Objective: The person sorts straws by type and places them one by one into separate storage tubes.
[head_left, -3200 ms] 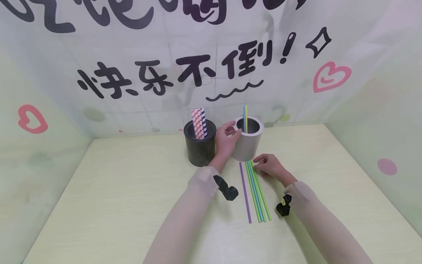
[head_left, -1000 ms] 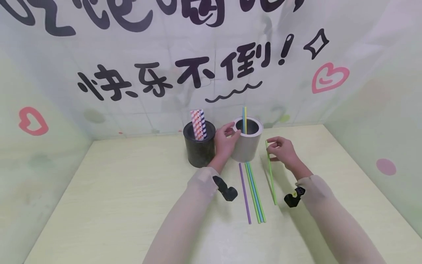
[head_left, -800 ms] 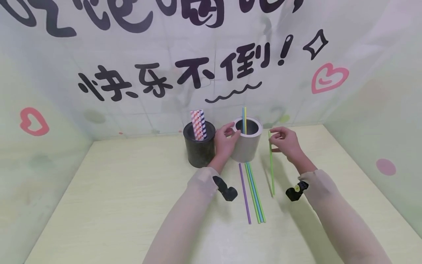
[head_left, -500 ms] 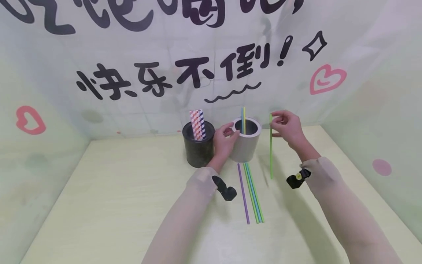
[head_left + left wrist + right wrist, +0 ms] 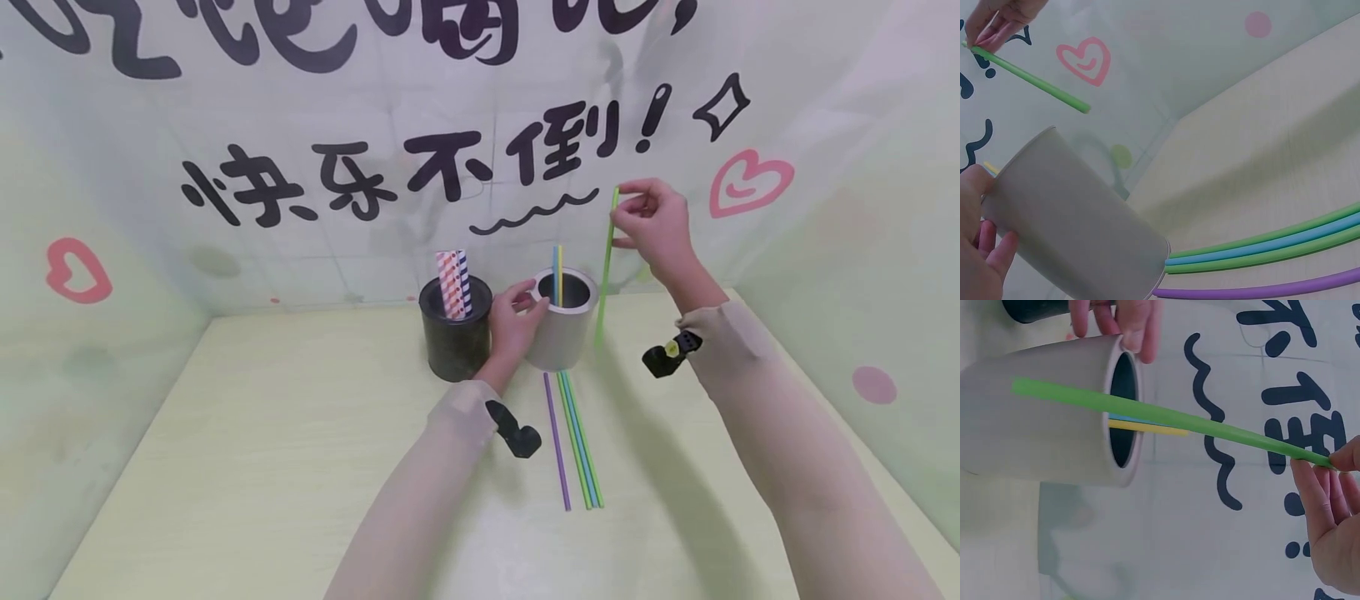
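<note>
My right hand (image 5: 654,229) pinches a green straw (image 5: 607,267) near its top end, raised to the right of the light grey cup (image 5: 558,337). The straw hangs nearly upright, its lower end beside the cup and off the table; in the right wrist view the straw (image 5: 1166,415) crosses in front of the cup. My left hand (image 5: 517,325) holds the cup's left side at the rim, thumb and fingers (image 5: 1002,255) against the wall. Inside the cup stand a blue straw (image 5: 556,275) and a yellow straw (image 5: 560,279).
Left of the cup is a black cup (image 5: 456,346) with several patterned straws (image 5: 452,283). On the table before the grey cup lie a purple straw (image 5: 557,442), two green straws and a blue straw (image 5: 583,442). A printed backdrop (image 5: 300,250) rises behind.
My right hand has picked up one green straw from the row on the table, then carried it up beside the grey cup. The left hand has stayed at the cup.
</note>
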`<state>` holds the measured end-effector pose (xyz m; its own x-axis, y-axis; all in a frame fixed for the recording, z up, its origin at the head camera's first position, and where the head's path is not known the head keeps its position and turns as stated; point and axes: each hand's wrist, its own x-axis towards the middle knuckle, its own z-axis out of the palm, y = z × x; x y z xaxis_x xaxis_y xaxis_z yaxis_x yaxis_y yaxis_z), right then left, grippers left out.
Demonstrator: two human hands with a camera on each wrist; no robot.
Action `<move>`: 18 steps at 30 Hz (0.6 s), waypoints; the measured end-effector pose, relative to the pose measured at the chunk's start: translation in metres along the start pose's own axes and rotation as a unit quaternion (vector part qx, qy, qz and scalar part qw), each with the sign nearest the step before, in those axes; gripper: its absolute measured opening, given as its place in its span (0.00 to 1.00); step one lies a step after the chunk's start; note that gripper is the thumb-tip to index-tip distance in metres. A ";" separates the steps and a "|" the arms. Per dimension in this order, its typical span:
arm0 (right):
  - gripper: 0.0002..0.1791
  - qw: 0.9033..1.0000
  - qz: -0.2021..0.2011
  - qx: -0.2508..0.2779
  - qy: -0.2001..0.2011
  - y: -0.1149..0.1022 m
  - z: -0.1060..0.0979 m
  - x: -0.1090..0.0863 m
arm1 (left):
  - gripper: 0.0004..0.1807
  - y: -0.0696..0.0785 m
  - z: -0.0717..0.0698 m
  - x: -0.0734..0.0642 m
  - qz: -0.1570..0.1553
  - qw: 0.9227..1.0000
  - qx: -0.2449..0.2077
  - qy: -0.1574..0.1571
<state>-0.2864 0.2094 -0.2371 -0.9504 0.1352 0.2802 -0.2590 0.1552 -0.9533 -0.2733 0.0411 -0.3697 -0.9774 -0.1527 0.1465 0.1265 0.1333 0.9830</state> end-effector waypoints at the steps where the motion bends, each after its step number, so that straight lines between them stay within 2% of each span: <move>1: 0.16 1.000 -0.002 0.013 0.005 -0.005 0.001 0.003 | 0.21 0.000 0.000 0.000 -0.001 1.000 0.001 0.000; 6: 0.15 0.998 -0.024 0.057 0.030 -0.022 0.007 0.012 | 0.21 -0.001 0.001 0.001 -0.004 1.000 0.004 0.000; 10: 0.13 0.994 -0.034 0.087 0.047 -0.029 0.012 0.016 | 0.21 0.001 0.001 0.000 -0.005 1.000 0.006 0.001; 14: 0.13 0.992 -0.039 0.102 0.057 -0.025 0.017 0.017 | 0.22 0.001 0.001 -0.001 -0.006 1.000 0.009 0.003; 18: 0.14 0.994 -0.037 0.091 0.055 -0.013 0.021 0.017 | 0.21 0.000 0.000 0.000 -0.006 1.000 0.009 0.002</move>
<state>-0.3026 0.1893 -0.2221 -0.9053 0.2379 0.3519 -0.3643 -0.0091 -0.9312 -0.2731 0.0412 -0.3695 -0.9779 -0.1585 0.1362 0.1127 0.1486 0.9825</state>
